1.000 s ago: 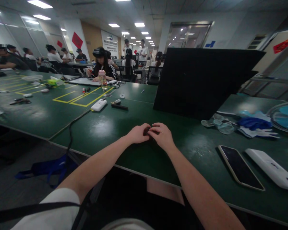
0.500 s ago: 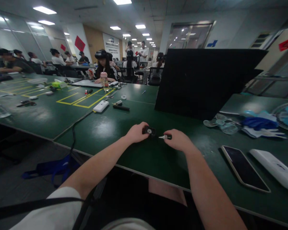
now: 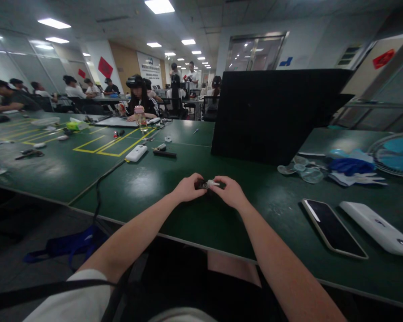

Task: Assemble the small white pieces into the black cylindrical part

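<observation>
Near the table's front edge, my left hand (image 3: 188,188) is closed on a small black part (image 3: 199,184). My right hand (image 3: 229,191) pinches a small white piece with a narrow tip (image 3: 212,184), right beside the black part. The two pieces meet or nearly meet between my fingertips; whether they are joined is too small to tell. Both hands are just above the green table (image 3: 188,221).
A large black panel (image 3: 265,116) stands beyond my hands. On the right lie a phone (image 3: 334,228), a white device (image 3: 378,227) and blue and white gloves (image 3: 352,167). A white power bank (image 3: 136,153) and a black bar (image 3: 165,154) lie left. People sit farther back.
My right hand has moved left with the white piece, up to the black part in my left hand. The white piece's tip now points right instead of left. The view has shifted slightly.
</observation>
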### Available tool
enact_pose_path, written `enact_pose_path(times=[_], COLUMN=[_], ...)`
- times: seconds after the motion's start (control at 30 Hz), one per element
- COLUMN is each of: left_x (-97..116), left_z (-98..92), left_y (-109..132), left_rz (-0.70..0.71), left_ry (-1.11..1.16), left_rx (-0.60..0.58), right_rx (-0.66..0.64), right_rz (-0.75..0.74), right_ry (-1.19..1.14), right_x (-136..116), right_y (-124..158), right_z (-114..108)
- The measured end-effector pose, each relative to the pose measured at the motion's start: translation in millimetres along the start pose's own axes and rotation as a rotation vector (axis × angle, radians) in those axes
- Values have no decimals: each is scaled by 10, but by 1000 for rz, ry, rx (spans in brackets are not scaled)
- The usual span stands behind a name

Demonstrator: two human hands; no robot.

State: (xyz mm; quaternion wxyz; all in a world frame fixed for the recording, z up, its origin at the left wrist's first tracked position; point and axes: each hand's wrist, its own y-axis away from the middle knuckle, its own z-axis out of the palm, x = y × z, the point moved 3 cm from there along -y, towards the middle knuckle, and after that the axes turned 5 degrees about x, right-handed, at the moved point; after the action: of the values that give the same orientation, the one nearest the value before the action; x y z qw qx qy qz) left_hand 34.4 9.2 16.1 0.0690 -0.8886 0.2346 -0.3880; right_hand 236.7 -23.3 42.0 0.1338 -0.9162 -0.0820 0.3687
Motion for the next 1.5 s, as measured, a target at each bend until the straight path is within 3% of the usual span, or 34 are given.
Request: enact_pose_path(times=[0.17, 0.5, 0.7, 0.9, 1.17, 1.3, 1.5], left_x=[-19, 70, 90, 36, -14, -246, -927], left_z=[8, -32, -23, -29, -23, -343, -1329], left_y=[-9, 1, 3, -9, -18, -13, 188], left_rz=[-42, 93, 96, 29, 29, -42, -345], left_ry=[-10, -106, -95, -31, -40, -130, -369], left_rx=[7, 37, 27, -2, 12, 110, 265], right_rx=[-26, -50, -77, -54, 105, 22, -43], right_rz=[-29, -52, -72, 85, 341, 402, 378], right_ry=[-18, 164, 134, 176, 138, 118, 92], right_x=[-21, -161, -129, -34, 108, 243, 318], right_y=[25, 101, 98, 52, 6, -15, -25], right_z=[-34, -111, -58, 0, -233, -192, -104])
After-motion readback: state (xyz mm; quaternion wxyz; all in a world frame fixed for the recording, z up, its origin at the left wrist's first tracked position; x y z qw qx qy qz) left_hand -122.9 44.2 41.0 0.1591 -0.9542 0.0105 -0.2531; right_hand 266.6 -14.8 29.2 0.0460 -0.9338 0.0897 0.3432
